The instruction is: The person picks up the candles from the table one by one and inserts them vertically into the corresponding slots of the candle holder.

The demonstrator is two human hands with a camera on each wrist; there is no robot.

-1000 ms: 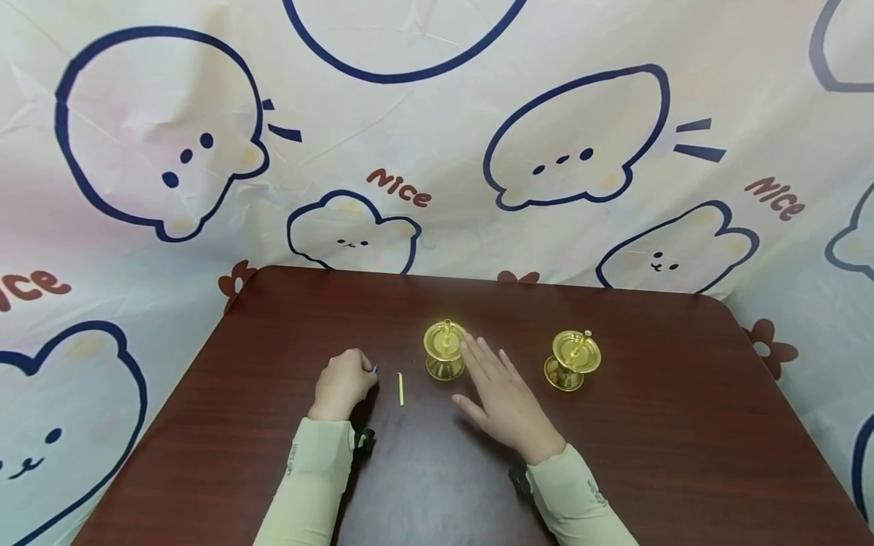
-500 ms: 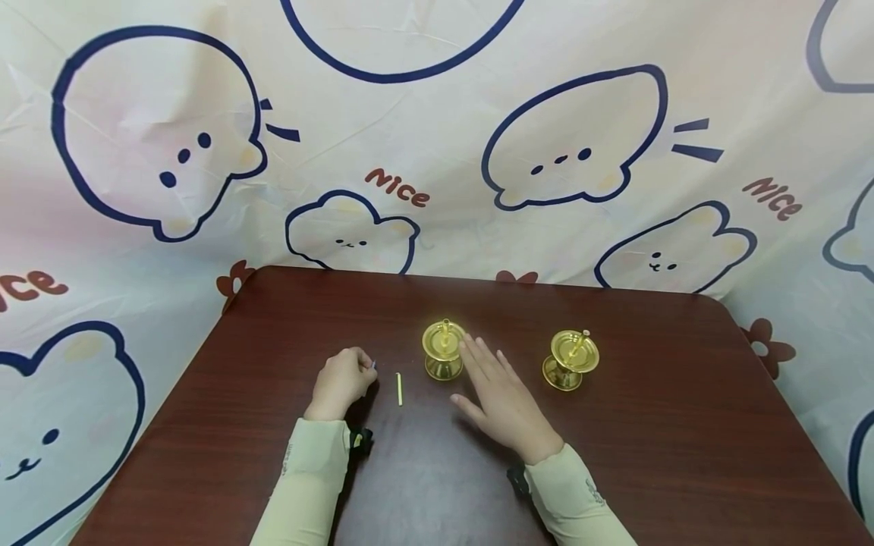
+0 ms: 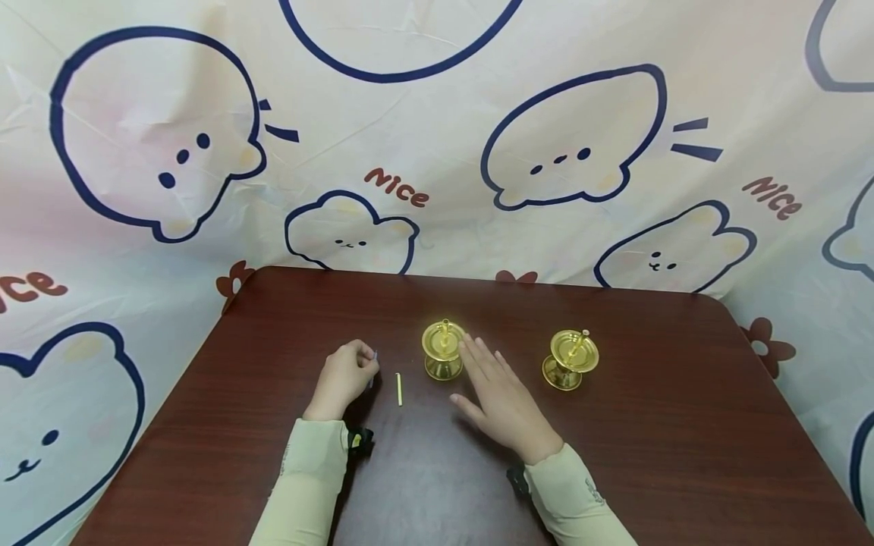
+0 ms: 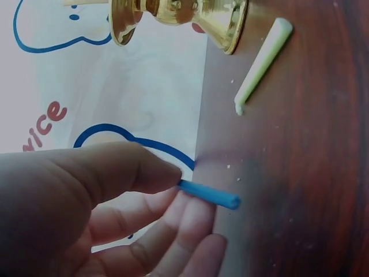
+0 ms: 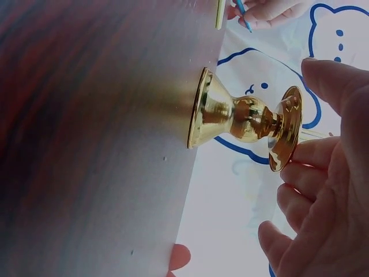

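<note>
Head view looked forward and down from above table, far enough to take in both hands and printed backdrop. Left wrist view sat close behind left hand, rotated, facing past fingertips. Right wrist view sat close beside right hand, also rotated. Both wrist views shared nearer gold candlestick and pale stick.

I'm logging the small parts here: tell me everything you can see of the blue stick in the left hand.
The blue stick is a thin, short, straight rod, plain light blue, perhaps wax or plastic. The left hand pinches one end between thumb and fingers; the free end juts out toward the table, and contact with it cannot be told. It sits left of the pale stick lying flat, apart from it.
</note>
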